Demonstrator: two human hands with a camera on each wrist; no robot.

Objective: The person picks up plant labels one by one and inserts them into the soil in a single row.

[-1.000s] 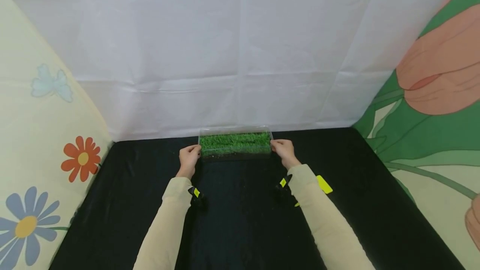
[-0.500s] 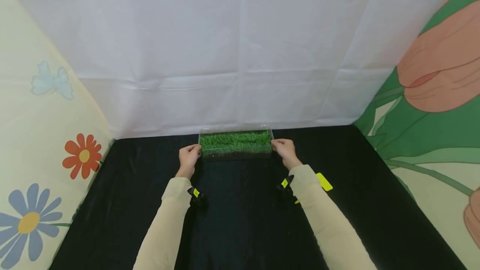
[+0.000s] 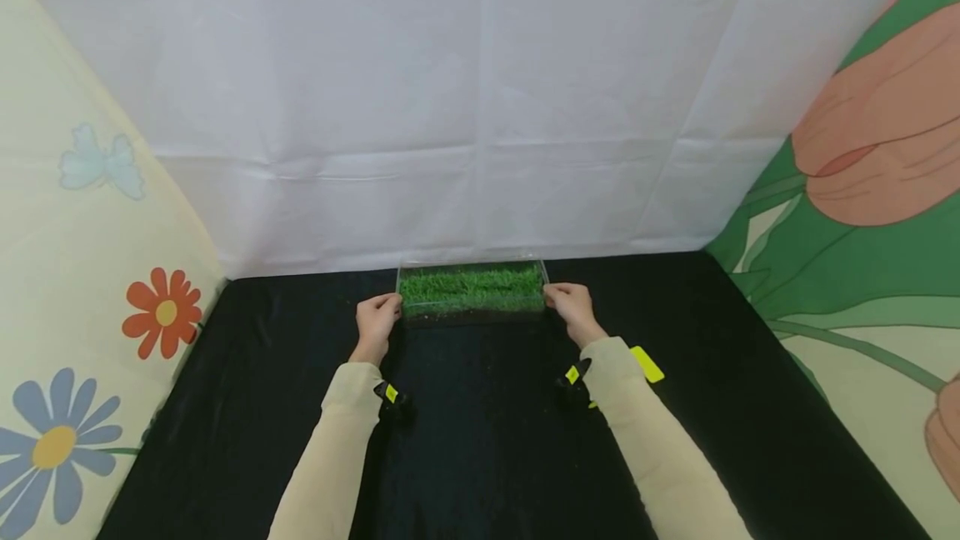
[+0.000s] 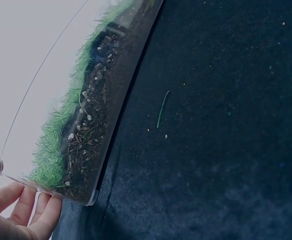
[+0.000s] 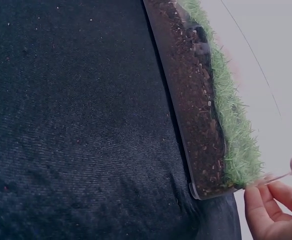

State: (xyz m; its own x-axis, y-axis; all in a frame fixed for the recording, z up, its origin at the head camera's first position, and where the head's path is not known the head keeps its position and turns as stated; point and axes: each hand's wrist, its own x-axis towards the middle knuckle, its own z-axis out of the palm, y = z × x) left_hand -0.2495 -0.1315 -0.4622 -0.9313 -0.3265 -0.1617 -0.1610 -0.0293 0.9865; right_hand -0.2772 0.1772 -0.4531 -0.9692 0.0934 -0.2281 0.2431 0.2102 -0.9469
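Black cloth, white backdrop. Left hand and right hand pinch the clear grass box between them. Vs 0.5 s ago, all 3 slightly lower in view; box tracks hands.

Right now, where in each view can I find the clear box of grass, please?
Head: clear box just below centre, between left hand and right hand.
Left wrist: clear box slants from lower left to top centre.
Right wrist: clear box slants from top centre to lower right.
Shared landmark: dark cloth, seen below, right and left of the box, respectively.
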